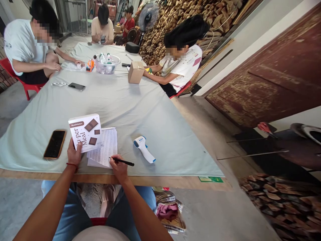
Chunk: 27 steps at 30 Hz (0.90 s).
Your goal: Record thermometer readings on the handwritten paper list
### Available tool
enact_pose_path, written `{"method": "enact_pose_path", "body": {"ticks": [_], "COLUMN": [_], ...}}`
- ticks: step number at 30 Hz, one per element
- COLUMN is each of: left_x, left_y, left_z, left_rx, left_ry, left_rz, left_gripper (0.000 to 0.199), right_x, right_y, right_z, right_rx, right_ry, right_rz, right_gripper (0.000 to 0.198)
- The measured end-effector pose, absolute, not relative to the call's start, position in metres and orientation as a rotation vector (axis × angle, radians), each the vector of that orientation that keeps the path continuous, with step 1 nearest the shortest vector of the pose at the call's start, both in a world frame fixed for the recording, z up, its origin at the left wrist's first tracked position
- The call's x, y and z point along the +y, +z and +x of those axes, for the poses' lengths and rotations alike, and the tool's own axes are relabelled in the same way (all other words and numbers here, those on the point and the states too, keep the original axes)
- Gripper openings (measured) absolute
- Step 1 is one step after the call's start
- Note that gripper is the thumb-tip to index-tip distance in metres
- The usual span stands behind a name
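A white box [86,132] printed with brown chocolate pieces and the word "Meal" is gripped at its lower left by my left hand [74,152], tilted up off the table. Under and beside it lie several sheets of printed paper [106,150]. My right hand [119,169] is closed around a black pen [125,162], its tip at the right side of the top sheet. To the right rests a white and blue infrared thermometer [144,149]. Left of the box lies a smartphone [54,144] in an orange-brown case.
Farther along the cloth-covered table [120,103] are another phone [77,86], a clear basin of bottles [107,65], a cardboard box [135,72] and a black case [132,47]. Several people sit around it. Firewood [281,201] is stacked at lower right.
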<state>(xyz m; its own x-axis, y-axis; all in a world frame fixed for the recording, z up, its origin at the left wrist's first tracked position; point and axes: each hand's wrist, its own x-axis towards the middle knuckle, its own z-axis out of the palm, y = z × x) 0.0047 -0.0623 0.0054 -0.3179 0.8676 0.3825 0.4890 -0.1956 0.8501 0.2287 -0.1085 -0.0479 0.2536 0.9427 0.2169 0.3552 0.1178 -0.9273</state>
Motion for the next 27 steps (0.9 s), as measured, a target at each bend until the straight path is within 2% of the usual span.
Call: {"method": "enact_pose_path", "body": {"ticks": [27], "left_x": [-0.0621], "left_y": [0.0036], "left_z": [0.0033], "left_rx": [1.701], "left_ry": [1.546], "left_rz": [1.562], "left_gripper": [0.049], "right_x": [-0.1084], "right_y": [-0.0431], "right_z": [0.2274], "right_rx": [-1.368], "right_ry": [0.609], "right_rz": [-1.456], "right_gripper": [0.020]}}
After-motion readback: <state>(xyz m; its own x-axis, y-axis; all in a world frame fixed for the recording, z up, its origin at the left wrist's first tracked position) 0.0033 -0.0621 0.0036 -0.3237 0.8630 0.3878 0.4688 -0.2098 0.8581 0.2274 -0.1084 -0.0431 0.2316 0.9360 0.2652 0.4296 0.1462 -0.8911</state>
